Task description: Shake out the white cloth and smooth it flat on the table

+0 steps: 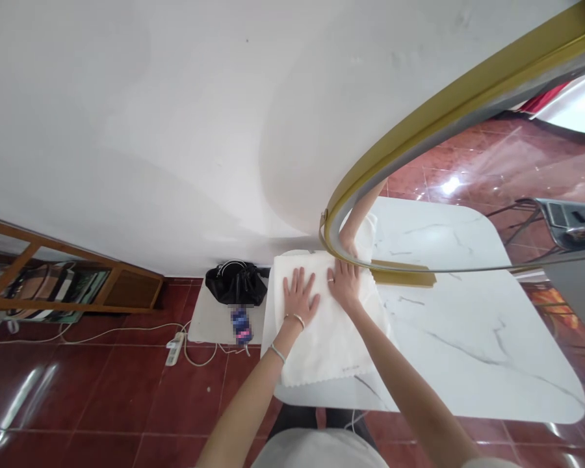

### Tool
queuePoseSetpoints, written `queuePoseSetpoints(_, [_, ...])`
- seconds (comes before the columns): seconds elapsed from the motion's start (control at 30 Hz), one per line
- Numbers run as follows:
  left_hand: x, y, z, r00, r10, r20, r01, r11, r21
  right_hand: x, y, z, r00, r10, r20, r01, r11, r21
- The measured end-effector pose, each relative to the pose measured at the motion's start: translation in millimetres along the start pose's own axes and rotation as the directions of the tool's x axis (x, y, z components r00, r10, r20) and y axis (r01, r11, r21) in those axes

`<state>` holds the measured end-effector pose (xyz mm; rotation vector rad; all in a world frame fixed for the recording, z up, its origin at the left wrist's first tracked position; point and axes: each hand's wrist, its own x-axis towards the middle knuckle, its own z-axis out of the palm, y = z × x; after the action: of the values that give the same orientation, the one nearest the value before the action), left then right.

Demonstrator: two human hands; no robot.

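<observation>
A white cloth (322, 344) with a scalloped edge lies folded flat on the left end of a white marble-patterned table (448, 351). My left hand (299, 299) rests flat on it with the fingers spread; two bracelets circle that wrist. To its right, my right hand (346, 284) also lies palm down on the cloth, fingers stretched out, a ring on one of them. Its fingertips are close to the lower rim of the gold-framed mirror (351, 182). Neither hand grips the cloth.
The mirror leans over the table's back and right side. Left of the table, a black bag (236, 284) sits on a low pale surface (202, 318). A power strip (175, 349) with cables lies on the red tiled floor (102, 390). A wooden cabinet (131, 286) stands by the wall.
</observation>
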<state>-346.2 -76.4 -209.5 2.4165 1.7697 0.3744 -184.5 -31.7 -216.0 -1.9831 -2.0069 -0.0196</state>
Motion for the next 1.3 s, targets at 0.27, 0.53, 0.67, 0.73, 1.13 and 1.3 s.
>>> queuePoseSetpoints(0.27, [-28, -9, -7, 1.0, 0.016, 0.0, -0.016, 1.0, 0.007, -50, -13, 2, 0.992, -0.073, -0.106, 0.076, 0.997, 0.025])
queuePoseSetpoints(0.53, [30, -17, -3, 0.996, -0.094, -0.002, 0.094, 0.996, 0.001, 10, -20, 14, 1.0, 0.003, 0.029, -0.005, 0.999, 0.049])
queuePoseSetpoints(0.67, [54, -32, -5, 0.998, -0.052, 0.026, 0.052, 0.999, 0.006, 34, -24, 23, 0.997, 0.048, 0.055, -0.051, 0.997, 0.061])
queuePoseSetpoints(0.73, [51, -41, -10, 1.0, -0.021, 0.022, 0.02, 1.0, 0.012, 37, -28, 23, 0.997, 0.038, 0.064, -0.042, 0.996, 0.074])
queuePoseSetpoints(1.13, [-129, -66, -10, 0.981, 0.131, -0.147, -0.111, 0.984, 0.138, -114, -72, -29, 0.901, -0.406, 0.155, 0.363, 0.899, 0.246])
queuePoseSetpoints(1.3, [-154, -34, -8, 0.97, 0.1, -0.223, -0.069, 0.987, 0.144, -147, -61, -42, 0.871, -0.44, 0.217, 0.368, 0.878, 0.305])
